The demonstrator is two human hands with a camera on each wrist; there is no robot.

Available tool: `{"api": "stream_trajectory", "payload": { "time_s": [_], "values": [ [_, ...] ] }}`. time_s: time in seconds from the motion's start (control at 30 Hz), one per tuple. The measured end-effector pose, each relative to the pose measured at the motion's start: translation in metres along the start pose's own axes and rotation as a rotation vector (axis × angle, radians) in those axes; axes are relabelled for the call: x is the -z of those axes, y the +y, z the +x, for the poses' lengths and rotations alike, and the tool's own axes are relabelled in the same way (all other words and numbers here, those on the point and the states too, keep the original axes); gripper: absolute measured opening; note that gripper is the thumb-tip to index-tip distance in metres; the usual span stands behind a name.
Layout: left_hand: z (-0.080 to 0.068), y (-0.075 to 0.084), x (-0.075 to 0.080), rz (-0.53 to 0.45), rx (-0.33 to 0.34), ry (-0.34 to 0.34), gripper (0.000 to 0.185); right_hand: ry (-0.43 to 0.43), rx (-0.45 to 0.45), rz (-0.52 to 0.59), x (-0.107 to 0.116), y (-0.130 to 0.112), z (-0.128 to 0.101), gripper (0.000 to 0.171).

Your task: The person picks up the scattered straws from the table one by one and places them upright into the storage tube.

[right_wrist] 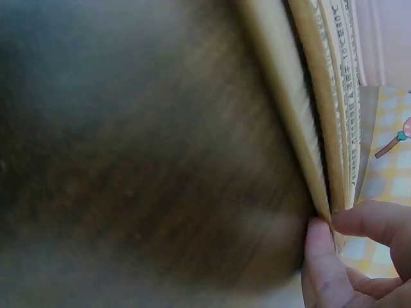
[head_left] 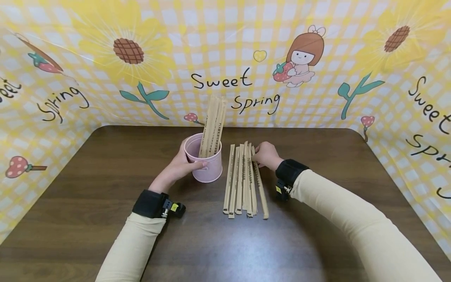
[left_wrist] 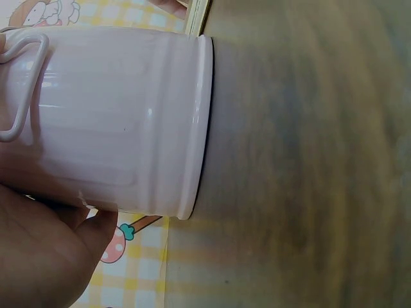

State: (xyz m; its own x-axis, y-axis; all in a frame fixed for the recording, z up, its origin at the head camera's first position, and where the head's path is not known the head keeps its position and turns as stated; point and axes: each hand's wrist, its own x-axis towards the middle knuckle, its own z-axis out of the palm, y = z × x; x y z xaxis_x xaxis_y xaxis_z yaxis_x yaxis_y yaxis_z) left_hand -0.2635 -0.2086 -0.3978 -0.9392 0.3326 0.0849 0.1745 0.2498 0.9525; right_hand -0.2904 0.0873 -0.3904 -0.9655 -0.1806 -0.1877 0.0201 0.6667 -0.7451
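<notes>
My left hand (head_left: 181, 164) grips a pink metal bucket (head_left: 211, 170) round its side, thumb across the front. In the left wrist view the bucket (left_wrist: 115, 122) shows its wire handle and base rim. Several paper-wrapped straws (head_left: 213, 125) with printed wrappers stand upright in it, leaning slightly right. To the right of the bucket, more wrapped straws (head_left: 240, 180) lie side by side on the table. My right hand (head_left: 266, 155) pinches the far end of the rightmost straw (head_left: 262, 192) between thumb and forefinger; the right wrist view shows this straw (right_wrist: 289, 102) beside the others.
Everything rests on a dark brown wooden table (head_left: 88, 203). A yellow checked cloth (head_left: 225, 47) with printed flowers and lettering hangs along its back and sides. Each wrist carries a black strap with a small camera.
</notes>
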Motion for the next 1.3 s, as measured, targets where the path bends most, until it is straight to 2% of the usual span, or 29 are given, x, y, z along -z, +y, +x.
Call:
{"api": "stream_trajectory", "payload": {
  "time_s": [0.1, 0.17, 0.33, 0.47, 0.5, 0.6, 0.77, 0.9, 1.07, 1.17, 1.3],
  "values": [
    [0.000, -0.001, -0.001, 0.011, 0.005, 0.000, 0.097, -0.014, 0.000, -0.031, 0.000, 0.000, 0.000, 0.044],
    [-0.001, -0.003, -0.002, 0.012, 0.010, 0.001, 0.097, -0.019, -0.001, -0.033, 0.001, 0.000, 0.000, 0.047],
    [-0.001, -0.003, -0.004, 0.005, 0.015, -0.009, 0.098, -0.053, -0.035, 0.056, 0.008, 0.002, -0.002, 0.040],
    [-0.001, -0.002, -0.006, -0.007, 0.007, -0.010, 0.098, -0.065, -0.072, 0.202, 0.020, 0.002, 0.000, 0.016],
    [-0.001, -0.002, -0.006, -0.011, 0.004, -0.008, 0.097, -0.059, -0.076, 0.241, 0.024, 0.001, 0.001, 0.015],
    [-0.002, -0.002, -0.005, -0.016, 0.004, 0.003, 0.096, -0.026, -0.058, 0.310, 0.037, -0.006, 0.005, 0.034],
    [-0.003, 0.000, -0.004, -0.014, 0.000, 0.001, 0.095, 0.072, 0.020, 0.334, 0.060, -0.027, 0.008, 0.040],
    [-0.004, 0.000, -0.004, -0.016, 0.003, 0.002, 0.096, 0.199, 0.087, 0.402, 0.081, -0.055, 0.007, 0.038],
    [-0.003, 0.001, -0.002, -0.006, 0.017, 0.006, 0.097, 0.346, 0.272, 0.528, 0.105, -0.100, -0.004, 0.033],
    [-0.003, 0.001, -0.001, 0.001, 0.020, 0.007, 0.097, 0.388, 0.372, 0.590, 0.113, -0.126, -0.012, 0.027],
    [-0.003, 0.002, -0.001, 0.003, 0.019, 0.007, 0.097, 0.399, 0.452, 0.690, 0.113, -0.153, -0.021, 0.021]
  ]
}}
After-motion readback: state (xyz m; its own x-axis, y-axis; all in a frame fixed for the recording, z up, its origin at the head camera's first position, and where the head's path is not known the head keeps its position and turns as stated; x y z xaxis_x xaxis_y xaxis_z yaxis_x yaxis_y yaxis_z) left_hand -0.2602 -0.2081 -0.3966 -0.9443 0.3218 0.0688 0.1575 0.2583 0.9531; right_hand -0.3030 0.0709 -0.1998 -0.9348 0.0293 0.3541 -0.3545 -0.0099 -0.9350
